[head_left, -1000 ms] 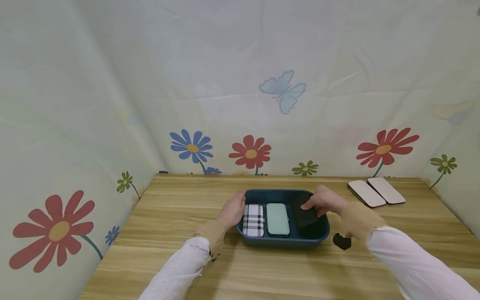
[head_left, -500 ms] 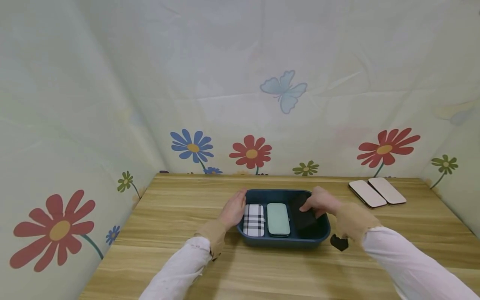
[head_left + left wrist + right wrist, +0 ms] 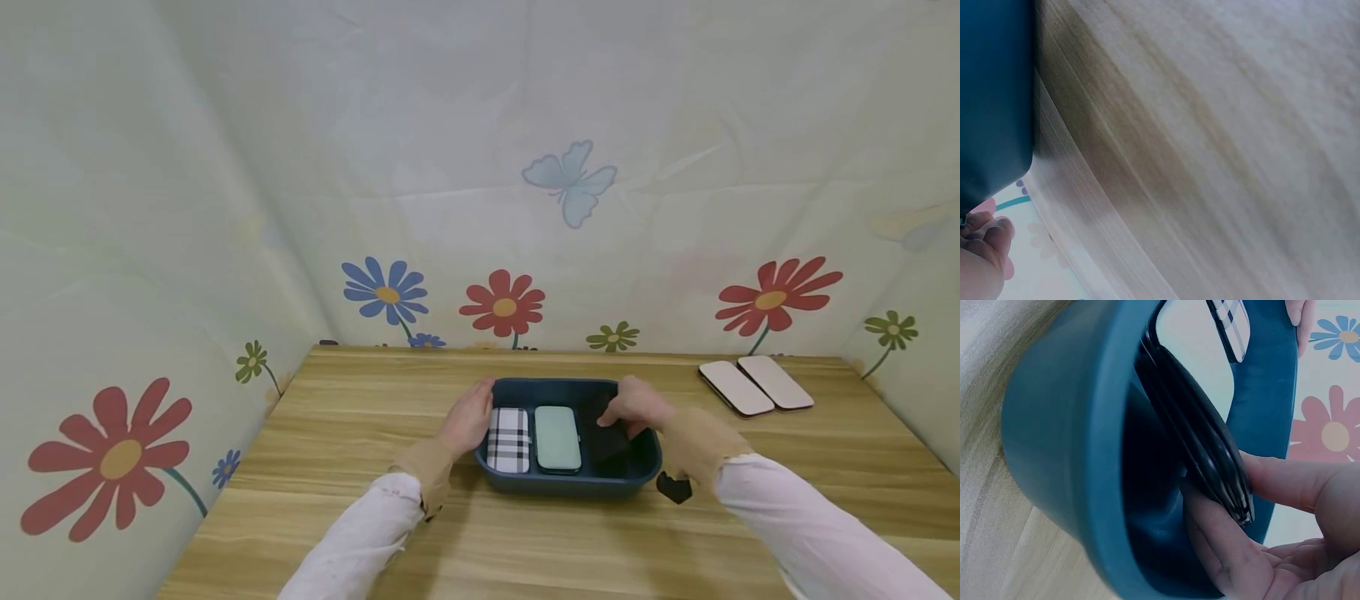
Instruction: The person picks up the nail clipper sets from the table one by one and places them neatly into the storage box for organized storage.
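Observation:
A dark blue plastic bin [image 3: 555,484] sits on the wooden table, its long side toward me. At its left end my left hand [image 3: 467,417] grips the rim; in the left wrist view the fingers [image 3: 999,234] curl at the rim's edge. My right hand [image 3: 639,406] reaches into the right end and pinches a black folded wallet [image 3: 1200,434] between thumb and fingers. This wallet is tilted inside the bin, and its lower end is hidden in shadow. To its left lie a mint green wallet [image 3: 557,439] and a black-and-white plaid wallet [image 3: 508,442].
Two pale pink flat cases, a left one [image 3: 737,387] and a right one [image 3: 776,382], lie side by side at the table's back right. A flowered curtain [image 3: 420,167] hangs behind the table [image 3: 360,400]. A black piece [image 3: 673,487] shows below the right wrist.
My right hand has moved slightly left and down with the black wallet, which sits a little lower in the bin. The left hand stays on the bin's left end.

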Demonstrator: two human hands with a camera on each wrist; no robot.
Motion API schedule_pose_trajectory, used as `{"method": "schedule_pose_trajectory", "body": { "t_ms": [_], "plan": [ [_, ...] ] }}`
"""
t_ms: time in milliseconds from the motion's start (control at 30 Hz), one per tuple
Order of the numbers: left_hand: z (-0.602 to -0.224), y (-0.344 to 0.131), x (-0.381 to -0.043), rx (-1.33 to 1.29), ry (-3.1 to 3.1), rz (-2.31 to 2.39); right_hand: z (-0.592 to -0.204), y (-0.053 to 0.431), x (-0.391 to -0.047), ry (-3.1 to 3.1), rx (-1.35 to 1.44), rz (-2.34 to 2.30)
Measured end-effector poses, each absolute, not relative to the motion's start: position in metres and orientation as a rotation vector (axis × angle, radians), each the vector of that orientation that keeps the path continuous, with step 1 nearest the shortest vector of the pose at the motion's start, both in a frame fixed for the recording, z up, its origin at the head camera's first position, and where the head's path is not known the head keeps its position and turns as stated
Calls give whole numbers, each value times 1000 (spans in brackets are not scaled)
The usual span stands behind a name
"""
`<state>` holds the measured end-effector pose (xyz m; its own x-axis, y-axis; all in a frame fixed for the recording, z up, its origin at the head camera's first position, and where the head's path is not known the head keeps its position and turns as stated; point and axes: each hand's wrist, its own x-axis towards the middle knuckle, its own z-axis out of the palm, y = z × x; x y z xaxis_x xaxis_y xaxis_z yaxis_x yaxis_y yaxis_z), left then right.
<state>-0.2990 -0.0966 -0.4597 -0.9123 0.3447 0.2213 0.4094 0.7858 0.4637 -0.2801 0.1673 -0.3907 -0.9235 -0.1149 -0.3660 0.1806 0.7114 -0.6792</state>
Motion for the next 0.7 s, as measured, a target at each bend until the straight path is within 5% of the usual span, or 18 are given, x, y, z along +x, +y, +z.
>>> {"method": "schedule_pose_trajectory", "body": {
  "t_ms": [700],
  "plan": [
    [-458,-97,-298,-604,-2853,-782,-400,168,-282,2525,31,-1065]
  ]
}}
